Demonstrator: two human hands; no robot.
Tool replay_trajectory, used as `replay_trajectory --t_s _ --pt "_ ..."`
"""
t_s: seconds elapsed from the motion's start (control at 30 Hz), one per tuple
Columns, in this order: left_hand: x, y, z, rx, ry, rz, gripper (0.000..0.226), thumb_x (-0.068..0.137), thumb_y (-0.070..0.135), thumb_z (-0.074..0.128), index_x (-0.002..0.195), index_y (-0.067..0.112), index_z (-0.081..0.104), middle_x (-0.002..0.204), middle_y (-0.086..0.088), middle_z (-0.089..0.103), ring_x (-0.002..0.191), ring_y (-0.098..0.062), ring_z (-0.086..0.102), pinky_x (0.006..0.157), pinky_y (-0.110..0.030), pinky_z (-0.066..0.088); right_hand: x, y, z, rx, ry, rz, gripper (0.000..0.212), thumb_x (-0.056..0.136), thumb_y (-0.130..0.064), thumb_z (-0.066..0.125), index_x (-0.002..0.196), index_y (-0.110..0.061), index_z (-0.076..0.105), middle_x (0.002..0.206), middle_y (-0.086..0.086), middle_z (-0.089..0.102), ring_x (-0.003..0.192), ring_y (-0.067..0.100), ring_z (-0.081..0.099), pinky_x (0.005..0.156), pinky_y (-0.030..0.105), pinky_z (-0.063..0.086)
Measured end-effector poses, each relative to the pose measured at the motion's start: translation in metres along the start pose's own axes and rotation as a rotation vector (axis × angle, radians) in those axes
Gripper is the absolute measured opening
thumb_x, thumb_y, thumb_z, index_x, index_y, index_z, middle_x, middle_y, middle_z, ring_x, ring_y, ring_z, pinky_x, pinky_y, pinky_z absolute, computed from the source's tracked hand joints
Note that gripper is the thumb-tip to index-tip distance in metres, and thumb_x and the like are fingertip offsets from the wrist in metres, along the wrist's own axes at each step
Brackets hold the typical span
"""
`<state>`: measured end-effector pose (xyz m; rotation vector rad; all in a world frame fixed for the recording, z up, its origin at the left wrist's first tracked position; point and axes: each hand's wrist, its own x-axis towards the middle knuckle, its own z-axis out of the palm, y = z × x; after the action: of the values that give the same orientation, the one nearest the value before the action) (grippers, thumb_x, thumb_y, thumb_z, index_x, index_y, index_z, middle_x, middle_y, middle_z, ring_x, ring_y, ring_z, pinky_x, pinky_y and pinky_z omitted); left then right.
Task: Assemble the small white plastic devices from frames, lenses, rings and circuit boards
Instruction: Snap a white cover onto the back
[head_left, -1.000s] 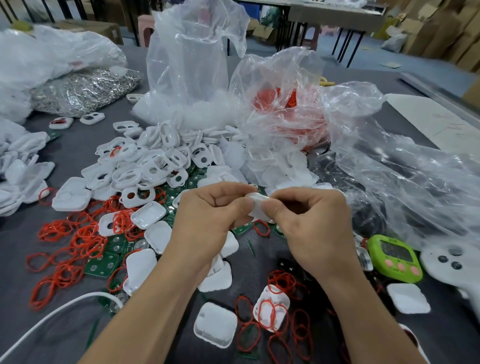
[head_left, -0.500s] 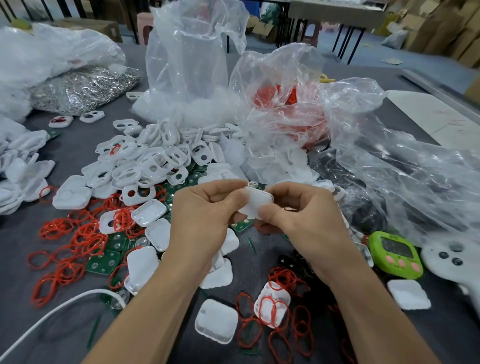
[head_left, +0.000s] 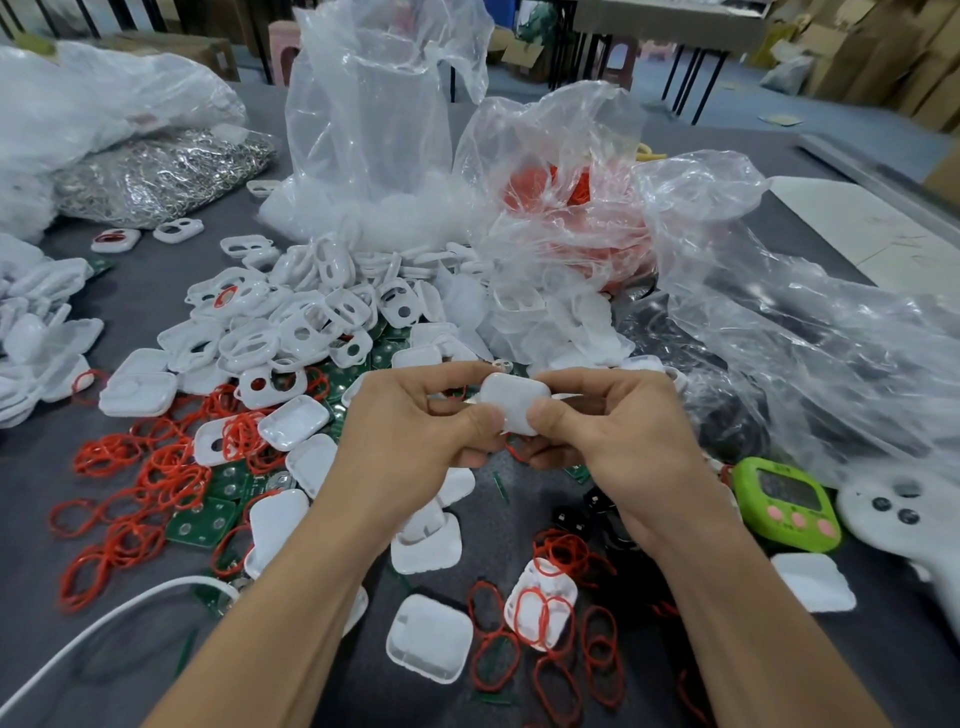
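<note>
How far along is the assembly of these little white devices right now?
Done: hard to tell; the white stack at the left edge may be finished units. In hand: left hand and right hand pinch one white device between thumbs and fingers. Left: plenty, judging by the heap of loose frames, scattered red rings and green circuit boards.

We are looking over a grey table (head_left: 150, 280) that is bearing a heap of white frames (head_left: 311, 317), red rings (head_left: 135, 483), green circuit boards (head_left: 200, 525), white shells (head_left: 430, 644), plastic bags (head_left: 374, 130) behind and a green timer (head_left: 787, 512) at our right.
</note>
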<state>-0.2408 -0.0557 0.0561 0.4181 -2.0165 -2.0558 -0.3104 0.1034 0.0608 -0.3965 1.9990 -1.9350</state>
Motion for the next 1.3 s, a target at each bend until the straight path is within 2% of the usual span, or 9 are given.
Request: replay_trajectory --t_s 0.23,0.4,0.57,0.7,0.8,0.97,1.07,1.2,1.3 --pt "0.000 -0.007 0.005 0.067 0.043 0.033 0.041 0.089 0.000 0.075 0.085 0.041 0.078 0.066 -0.010 0.075 0.057 -0.020 0.073 0.057 -0.029 0.060 0.000 0.005 0.002 0.017 0.078 0.047 0.019 0.087 0.007 0.074 0.091 -0.010 0.079 0.070 0.017 0.076 0.051 0.024 0.069 0.050 0.027 0.056" --pt "-0.001 -0.007 0.005 0.051 0.094 0.062 0.047 0.088 -0.001 0.074 0.081 0.044 0.081 0.064 -0.014 0.073 0.054 -0.024 0.069 0.056 -0.035 0.062 0.001 0.014 0.010 0.014 0.117 0.045 0.018 0.087 -0.001 0.077 0.094 -0.017 0.080 0.074 0.013 0.078 0.060 0.026 0.074 0.061 0.033 0.060" --pt "0.000 -0.004 0.002 0.017 0.100 0.049 0.044 0.087 -0.004 0.073 0.081 0.039 0.083 0.064 -0.017 0.072 0.051 -0.023 0.067 0.052 -0.028 0.057 0.002 0.014 0.007 -0.051 -0.029 0.050 0.030 0.082 -0.005 0.076 0.103 -0.025 0.074 0.079 0.012 0.078 0.070 0.028 0.077 0.071 0.036 0.063" --pt "-0.003 -0.008 0.007 0.182 0.134 0.119 0.037 0.083 0.012 0.073 0.086 0.049 0.079 0.062 -0.004 0.074 0.054 -0.022 0.071 0.057 -0.033 0.061 0.000 0.009 0.003 -0.007 -0.038 0.080 0.031 0.083 0.010 0.076 0.098 -0.017 0.073 0.073 0.019 0.076 0.058 0.029 0.072 0.060 0.034 0.061" --pt "-0.005 -0.008 0.009 0.282 0.088 0.163 0.024 0.077 0.028 0.074 0.096 0.042 0.076 0.058 0.001 0.071 0.048 -0.014 0.067 0.053 -0.028 0.055 -0.002 0.003 -0.001 0.034 -0.051 0.092 0.024 0.081 0.013 0.078 0.088 -0.009 0.069 0.071 0.024 0.073 0.054 0.029 0.070 0.054 0.032 0.059" --pt "-0.002 -0.011 0.004 0.191 0.022 0.170 0.028 0.088 0.006 0.078 0.111 0.021 0.079 0.052 -0.006 0.066 0.041 -0.018 0.058 0.044 -0.029 0.050 -0.005 -0.001 -0.002 -0.003 -0.059 0.093 0.024 0.079 0.017 0.075 0.084 -0.004 0.064 0.069 0.028 0.071 0.051 0.031 0.068 0.051 0.031 0.058" --pt "-0.003 -0.013 0.006 0.190 0.052 0.197 0.032 0.086 0.003 0.079 0.106 0.029 0.079 0.050 -0.007 0.065 0.041 -0.018 0.058 0.047 -0.030 0.054 -0.004 0.002 0.002 -0.010 -0.038 0.098 0.029 0.078 0.019 0.074 0.079 -0.008 0.063 0.066 0.025 0.071 0.050 0.031 0.068 0.050 0.031 0.057" --pt "-0.003 -0.011 0.010 0.131 0.111 0.223 0.036 0.086 0.006 0.080 0.102 0.038 0.077 0.053 -0.005 0.068 0.044 -0.018 0.062 0.049 -0.028 0.055 -0.004 0.003 0.006 0.103 -0.034 0.065 0.029 0.080 0.016 0.076 0.080 -0.011 0.066 0.073 0.024 0.074 0.059 0.032 0.072 0.056 0.032 0.060" --pt "-0.003 -0.005 0.011 0.089 0.135 0.244 0.031 0.080 0.025 0.083 0.108 0.038 0.077 0.051 -0.001 0.066 0.043 -0.014 0.060 0.048 -0.025 0.050 -0.001 -0.002 0.008 0.320 -0.107 0.139 0.017 0.088 0.006 0.070 0.090 -0.010 0.075 0.078 0.021 0.075 0.060 0.026 0.073 0.056 0.029 0.059"
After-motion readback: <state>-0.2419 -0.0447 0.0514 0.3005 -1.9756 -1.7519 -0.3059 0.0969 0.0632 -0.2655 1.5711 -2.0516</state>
